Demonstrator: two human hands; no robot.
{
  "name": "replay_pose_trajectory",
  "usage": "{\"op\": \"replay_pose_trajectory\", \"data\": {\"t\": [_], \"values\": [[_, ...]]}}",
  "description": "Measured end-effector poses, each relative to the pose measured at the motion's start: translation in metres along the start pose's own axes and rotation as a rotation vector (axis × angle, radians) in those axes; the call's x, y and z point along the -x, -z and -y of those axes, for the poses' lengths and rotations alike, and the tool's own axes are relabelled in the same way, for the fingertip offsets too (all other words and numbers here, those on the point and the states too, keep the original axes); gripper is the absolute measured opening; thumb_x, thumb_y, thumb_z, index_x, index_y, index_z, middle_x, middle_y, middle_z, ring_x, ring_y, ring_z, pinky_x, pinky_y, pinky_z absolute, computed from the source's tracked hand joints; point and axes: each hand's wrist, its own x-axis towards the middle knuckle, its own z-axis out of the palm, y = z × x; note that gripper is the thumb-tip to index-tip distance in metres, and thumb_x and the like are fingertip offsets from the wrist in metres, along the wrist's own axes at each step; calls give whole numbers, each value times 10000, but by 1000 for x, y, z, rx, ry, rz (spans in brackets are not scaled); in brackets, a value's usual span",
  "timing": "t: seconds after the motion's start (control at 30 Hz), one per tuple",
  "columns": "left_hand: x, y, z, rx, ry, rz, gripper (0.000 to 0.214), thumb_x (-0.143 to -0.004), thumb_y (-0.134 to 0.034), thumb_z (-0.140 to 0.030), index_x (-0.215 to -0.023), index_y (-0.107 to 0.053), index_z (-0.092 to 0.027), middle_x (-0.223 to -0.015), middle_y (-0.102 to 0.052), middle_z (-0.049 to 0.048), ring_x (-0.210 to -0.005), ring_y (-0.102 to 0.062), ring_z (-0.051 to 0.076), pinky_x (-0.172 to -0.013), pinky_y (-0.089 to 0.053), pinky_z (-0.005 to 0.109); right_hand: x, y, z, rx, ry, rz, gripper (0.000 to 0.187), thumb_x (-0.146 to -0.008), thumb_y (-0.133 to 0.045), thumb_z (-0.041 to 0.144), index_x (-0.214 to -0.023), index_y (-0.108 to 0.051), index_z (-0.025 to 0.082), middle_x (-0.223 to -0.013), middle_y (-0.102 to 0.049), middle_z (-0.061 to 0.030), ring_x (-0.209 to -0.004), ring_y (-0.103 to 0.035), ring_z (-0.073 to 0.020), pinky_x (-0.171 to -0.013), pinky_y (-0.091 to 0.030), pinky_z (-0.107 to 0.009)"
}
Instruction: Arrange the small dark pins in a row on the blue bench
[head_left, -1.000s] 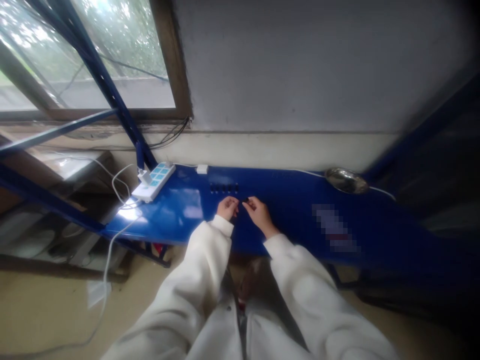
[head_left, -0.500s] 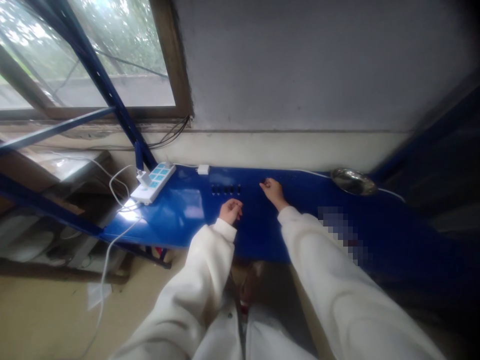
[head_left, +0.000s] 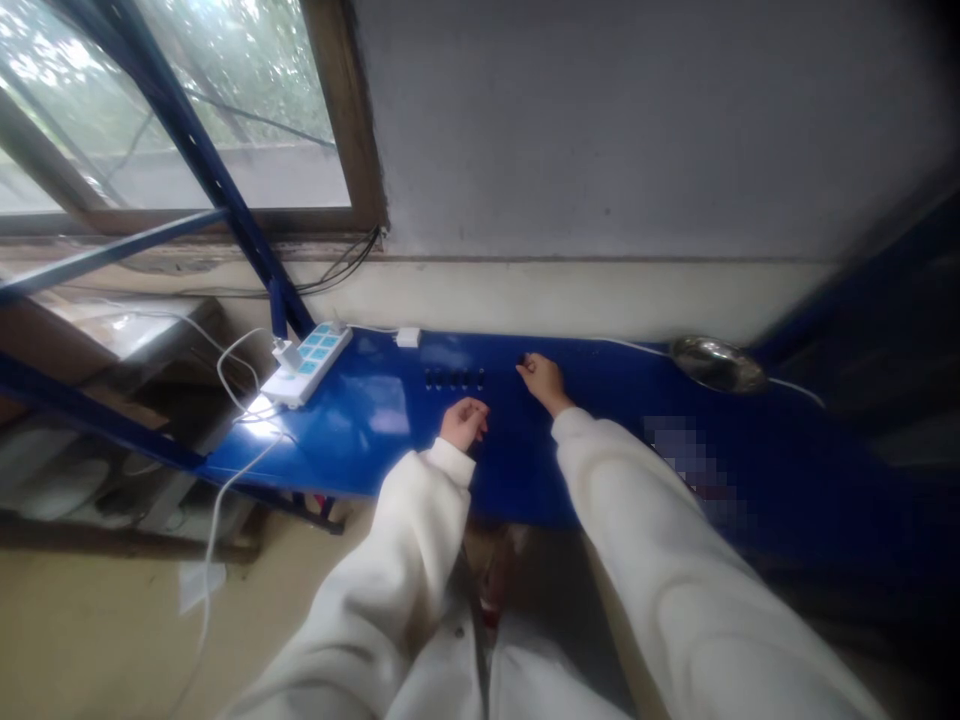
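Observation:
Several small dark cylinders (head_left: 454,380) with pale ends stand side by side in a short row on the blue tabletop (head_left: 517,470). Just in front of that row is my left hand (head_left: 465,424), its fingers curled and closed; whatever may be inside them is hidden. To the right of the row, my right hand (head_left: 541,379) pinches a small dark piece (head_left: 523,358) over the table. The piece is too small to make out its exact kind.
A white power strip (head_left: 307,366) with plugs and cables lies at the table's left end. Near the back edge is a white adapter (head_left: 408,338). A shiny metal dish (head_left: 718,364) sits at the back right, with a white cable by it.
My right hand has shifted slightly left toward the row with the dark piece in its fingers. The left hand has stayed nearly where it was, and the view has moved a little.

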Motion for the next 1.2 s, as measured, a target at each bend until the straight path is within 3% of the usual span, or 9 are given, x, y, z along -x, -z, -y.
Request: {"op": "replay_pose_trajectory", "data": {"t": [1.2], "values": [[1,1,-1,-26,-10,-6,93,-697,-477,-204,-686,-516,-120,-421,-487,-44,-308,-413,52,-327,-327,169,-9,-3,-1,58,-44,69,114,-713,-568,274,-760,-574,170,-755,-627,-53,-667,-555,-137,-590,-396,-234]]}}
